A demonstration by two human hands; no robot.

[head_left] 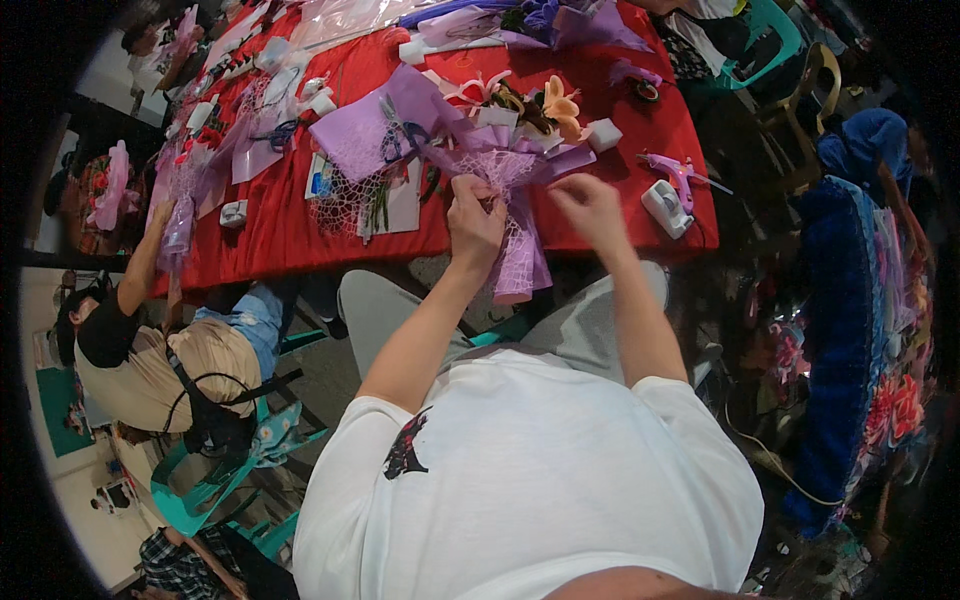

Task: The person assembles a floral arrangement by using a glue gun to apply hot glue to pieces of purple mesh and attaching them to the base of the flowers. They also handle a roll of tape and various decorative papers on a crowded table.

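Note:
In front of me at the table's near edge lies a bouquet wrapped in purple paper and pale netting. Its wrapped tail hangs over the edge toward my lap. My left hand is closed around the gathered neck of the wrap. To the right of the bouquet, my right hand is raised, apart from the wrap. Its fingers look curled but are smeared by motion, so whether they hold anything is unclear. Peach-orange flowers show at the bouquet's far end, beside a white foam block.
A red cloth covers the table. Scissors lie on a purple sheet, near loose netting. At right are a pink glue gun and a white power block. On the left another person handles a purple-wrapped bouquet.

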